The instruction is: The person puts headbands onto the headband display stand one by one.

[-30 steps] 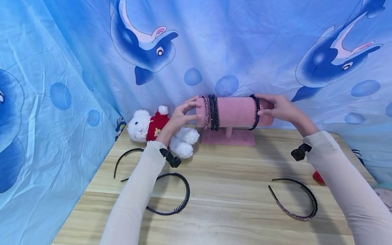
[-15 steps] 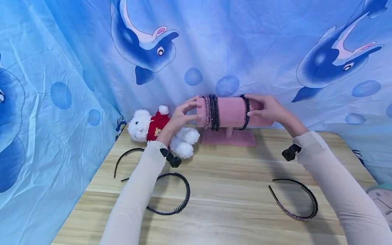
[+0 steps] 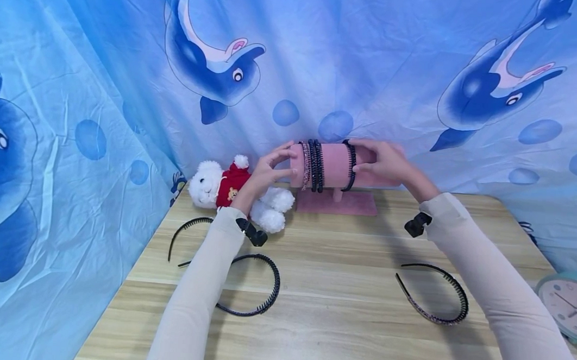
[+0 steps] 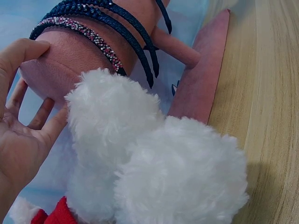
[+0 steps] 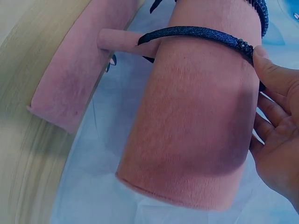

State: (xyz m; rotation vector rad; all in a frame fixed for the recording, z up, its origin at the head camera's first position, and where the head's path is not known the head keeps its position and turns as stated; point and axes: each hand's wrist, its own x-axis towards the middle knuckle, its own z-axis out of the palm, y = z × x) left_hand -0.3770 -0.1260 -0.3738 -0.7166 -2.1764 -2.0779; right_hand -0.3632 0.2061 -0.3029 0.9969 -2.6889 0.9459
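A pink plush roll stand (image 3: pixel 332 163) stands at the back of the table, with its roll lying sideways. My left hand (image 3: pixel 265 172) grips the roll's left end; in the left wrist view its thumb lies on one side and its fingers on another. Near that end, a pink-glitter headband (image 4: pixel 96 37) and dark headbands (image 3: pixel 316 165) sit close together around the roll. My right hand (image 3: pixel 386 162) holds a dark glittery headband (image 5: pixel 196 31) around the roll, right of the others with a gap between. The right wrist view shows the thumb at the headband; some fingers are partly hidden behind the roll.
A white plush bear (image 3: pixel 205 184) in a red top lies beside the left forearm. Headbands lie on the wooden table: a dark one (image 3: pixel 275 280), another partly behind the left sleeve (image 3: pixel 188 225), and a pink-glitter one (image 3: pixel 461 298) at right. A clock (image 3: pixel 568 303) stands at the right edge.
My right hand has slid the dark headband leftward along the roll, towards the other headbands. The left hand has stayed at the roll's end. More of the clock shows as the right arm moved.
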